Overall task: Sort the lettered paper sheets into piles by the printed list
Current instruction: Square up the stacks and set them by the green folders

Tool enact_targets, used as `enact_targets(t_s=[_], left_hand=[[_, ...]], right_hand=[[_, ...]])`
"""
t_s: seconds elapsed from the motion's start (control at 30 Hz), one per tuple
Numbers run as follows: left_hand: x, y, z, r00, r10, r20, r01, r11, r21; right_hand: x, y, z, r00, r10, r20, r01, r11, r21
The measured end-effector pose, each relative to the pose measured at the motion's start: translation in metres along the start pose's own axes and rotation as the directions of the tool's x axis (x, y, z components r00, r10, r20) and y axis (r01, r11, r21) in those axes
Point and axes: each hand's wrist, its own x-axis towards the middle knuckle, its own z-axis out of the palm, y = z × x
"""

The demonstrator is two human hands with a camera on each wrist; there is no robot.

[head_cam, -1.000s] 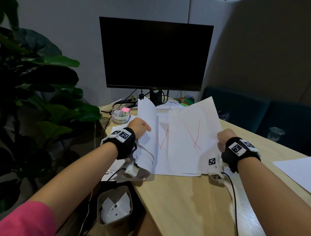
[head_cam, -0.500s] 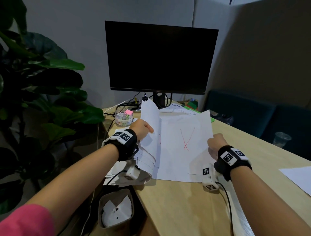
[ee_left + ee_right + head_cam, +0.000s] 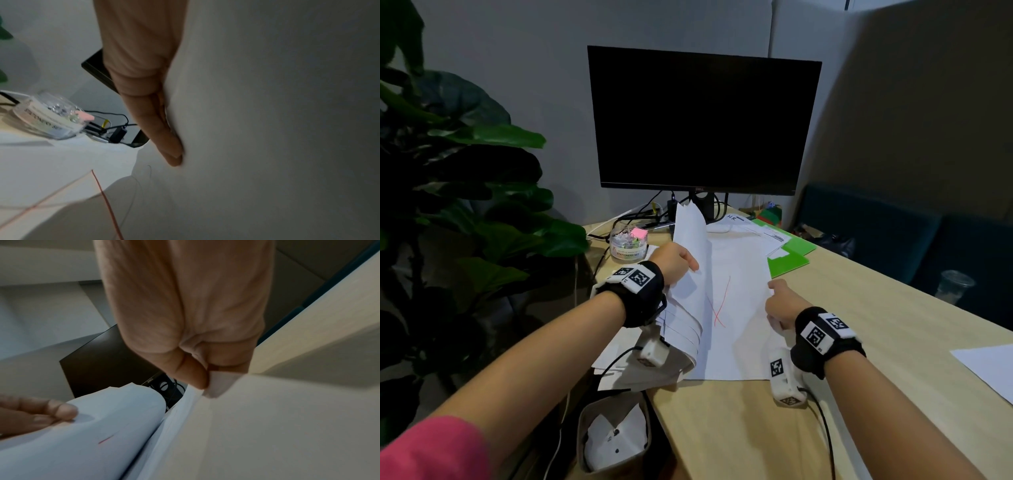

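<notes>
The left hand (image 3: 675, 262) is gripping a fanned stack of sheets (image 3: 690, 308), thumb over the near face and fingers (image 3: 164, 134) lying flat against the paper, propping it up on edge at the desk's (image 3: 859, 308) left side. The right hand (image 3: 782, 303) is pinching, thumb against curled forefinger, the right edge of the red-marked sheet (image 3: 736, 308), which is lying nearly flat just beside the stack.

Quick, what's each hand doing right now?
Left hand: holding the turned-up stack of sheets.
Right hand: pinching the edge of the red-marked sheet.
</notes>
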Motion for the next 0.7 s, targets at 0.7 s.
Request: enact_targets(t_s=[0.7], left_hand=[[0.011, 0.019, 0.081, 0.974, -0.154, 0.168, 0.117, 0.97, 0.215]], right_hand=[[-0.003, 0.017, 0.008, 0.868, -0.156, 0.471, -0.112, 0.863, 0.492]])
